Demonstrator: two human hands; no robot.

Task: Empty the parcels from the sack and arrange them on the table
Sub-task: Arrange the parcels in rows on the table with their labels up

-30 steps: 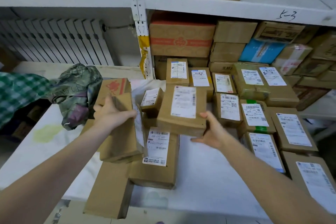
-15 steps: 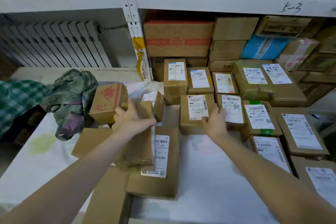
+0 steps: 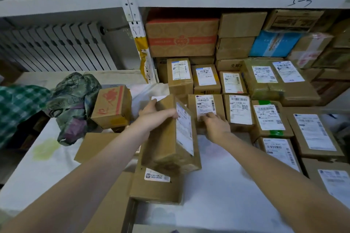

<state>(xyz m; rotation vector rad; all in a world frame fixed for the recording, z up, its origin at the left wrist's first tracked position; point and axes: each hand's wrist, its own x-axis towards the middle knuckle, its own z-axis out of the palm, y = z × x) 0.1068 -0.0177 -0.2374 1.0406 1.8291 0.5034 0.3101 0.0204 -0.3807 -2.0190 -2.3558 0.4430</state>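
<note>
Your left hand (image 3: 155, 117) grips the tall parcel (image 3: 166, 143) by its upper end. The fingers (image 3: 151, 103) are curled over the far top edge and the thumb lies across the near face, clamped on the cardboard. The tall parcel leans, its white label turned to the right. Its lower end is over a flat box (image 3: 157, 189) that lies on the counter (image 3: 217, 185); whether the two touch cannot be told.

Just right of the tall parcel's top sits a labelled box (image 3: 205, 104), and your right hand (image 3: 217, 126) rests on it. Those fingers (image 3: 207, 117) lie close together and fairly straight on the lower edge of its label. They are curled round nothing, though blur hides the finer detail.

Further right of the tall parcel, more labelled parcels (image 3: 239, 108) stand side by side in rows, labels up. To the tall parcel's left, a box with red print (image 3: 113, 108) stands tilted on another carton. Beyond that, further left, lies a crumpled green patterned cloth (image 3: 75, 100). Behind the tall parcel, stacked cartons (image 3: 181, 38) fill the lower shelf.
</note>
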